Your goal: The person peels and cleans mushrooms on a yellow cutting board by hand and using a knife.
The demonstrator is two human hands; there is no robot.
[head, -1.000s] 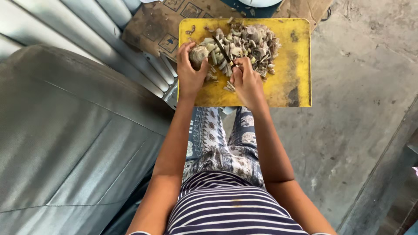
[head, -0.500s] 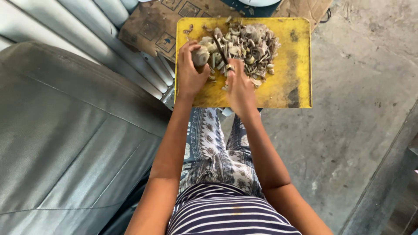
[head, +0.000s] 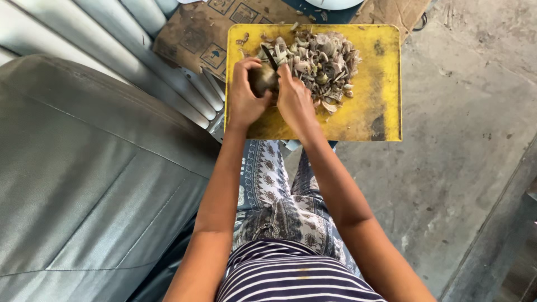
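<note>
A striped top and patterned trousers (head: 279, 207) are seen nearest the camera, with a grey cushioned seat (head: 84, 168) to the left and bare concrete floor (head: 464, 140) to the right. Beyond the knees, a yellow cutting board (head: 369, 106) is set low over flattened cardboard (head: 196, 33). Compared with a second ago, the two hands have been drawn closer together over the board's near-left part: the left hand (head: 244, 99) is now cupped tightly around a small, rounded brown piece (head: 262, 79), and the right hand (head: 295, 100) is closed on a knife (head: 270, 56), whose dark blade is angled up from the piece between the thumbs. The change suggests that cutting or paring of the held piece is under way rather than chopping on the board. The piece appears dull brown, smooth-skinned and roughly egg-shaped; what it is cannot be told. Farther back, a heap of grey-brown cut scraps (head: 324, 61) is piled on the board's far half, just beside the hands.
</note>
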